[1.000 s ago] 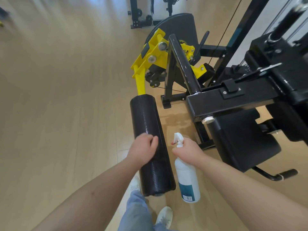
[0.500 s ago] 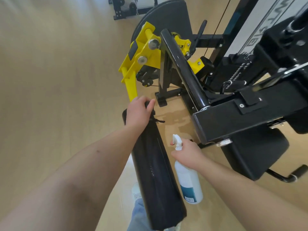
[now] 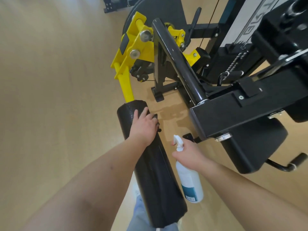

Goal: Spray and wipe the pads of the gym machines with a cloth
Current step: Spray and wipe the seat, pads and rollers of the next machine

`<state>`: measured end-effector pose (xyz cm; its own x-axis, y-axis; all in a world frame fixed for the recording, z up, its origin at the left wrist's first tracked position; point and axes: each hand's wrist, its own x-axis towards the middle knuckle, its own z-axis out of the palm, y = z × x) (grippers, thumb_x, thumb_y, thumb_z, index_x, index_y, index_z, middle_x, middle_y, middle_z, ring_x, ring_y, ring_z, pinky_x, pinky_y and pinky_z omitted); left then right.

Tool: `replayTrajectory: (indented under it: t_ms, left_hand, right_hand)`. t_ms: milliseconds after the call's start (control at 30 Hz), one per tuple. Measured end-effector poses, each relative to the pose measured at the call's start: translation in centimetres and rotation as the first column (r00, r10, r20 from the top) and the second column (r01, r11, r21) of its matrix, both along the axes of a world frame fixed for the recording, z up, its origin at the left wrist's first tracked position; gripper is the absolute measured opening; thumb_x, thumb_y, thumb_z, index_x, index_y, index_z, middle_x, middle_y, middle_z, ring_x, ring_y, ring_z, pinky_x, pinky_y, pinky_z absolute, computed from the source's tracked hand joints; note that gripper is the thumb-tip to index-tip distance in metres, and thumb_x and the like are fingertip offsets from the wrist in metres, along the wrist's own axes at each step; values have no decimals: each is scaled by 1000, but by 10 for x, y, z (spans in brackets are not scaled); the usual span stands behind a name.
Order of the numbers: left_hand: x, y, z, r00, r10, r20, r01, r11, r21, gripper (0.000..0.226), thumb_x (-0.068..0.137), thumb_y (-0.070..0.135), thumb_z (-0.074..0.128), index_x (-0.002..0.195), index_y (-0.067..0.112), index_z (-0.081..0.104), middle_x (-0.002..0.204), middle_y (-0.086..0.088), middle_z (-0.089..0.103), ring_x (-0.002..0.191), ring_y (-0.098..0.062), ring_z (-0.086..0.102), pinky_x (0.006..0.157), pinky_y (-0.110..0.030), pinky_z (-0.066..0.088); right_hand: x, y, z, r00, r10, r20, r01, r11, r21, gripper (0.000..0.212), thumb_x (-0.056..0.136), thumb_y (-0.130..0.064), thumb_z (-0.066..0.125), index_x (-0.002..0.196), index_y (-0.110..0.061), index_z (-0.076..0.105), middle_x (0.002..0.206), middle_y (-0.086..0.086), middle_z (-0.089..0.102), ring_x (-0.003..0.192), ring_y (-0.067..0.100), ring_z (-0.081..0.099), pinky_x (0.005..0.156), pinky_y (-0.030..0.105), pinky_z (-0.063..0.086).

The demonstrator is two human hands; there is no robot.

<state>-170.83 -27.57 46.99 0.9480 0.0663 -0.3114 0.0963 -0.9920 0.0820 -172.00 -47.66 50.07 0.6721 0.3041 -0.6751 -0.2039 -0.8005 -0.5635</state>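
Wood-look floor is filling the left side, bare and blurred. Left forearm is reaching in from bottom left, left hand is lying palm down on the far end of the black roller pad, fingers together and curled over the pad's right side. A bit of dark cloth is poking out under the fingertips; most of it is hidden, so how much is under the palm cannot be told. Roller pad is running from near the bottom centre up to the yellow lever arm, which is entering its far end. Yellow arm is joining a yellow pivot bracket with two silver bolt heads. Blue trouser leg is showing below the pad's near end.

Just right of the pad, right hand is wrapping the neck of a white spray bottle with a teal label, fingers closed round it, nozzle pointing left toward the pad, not touching it. Bottle is hanging in the air, tilted.

Further right, black machine frame with a glossy black tube slanting up-left. Black seat pad is sitting under the frame, black handle sticking out at its right. Weight stack and cable at top right, partly cropped.
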Motion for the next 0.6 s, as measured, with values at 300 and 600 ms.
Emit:
replayTrajectory:
  t_ms: [300,600]
  left_hand:
    - [-81,-52,-6,991,-127,47,129,990,-64,45,108,40,28,132,28,64,138,6,61,151,-25,31,124,-51,-1]
    - [-174,-114,-13,943,-303,137,324,931,-168,45,104,44,31,106,30,73,109,11,69,117,-17,59,123,-50,16]
  right_hand:
    - [-31,-38,8,1000,-23,21,22,1000,3,31,86,-23,62,114,-33,61,92,-3,64,82,15,63,67,29,50]
    - [-65,-80,19,998,8,65,-6,1000,-20,30,89,-22,63,117,-34,60,95,-2,65,87,17,67,84,41,60]
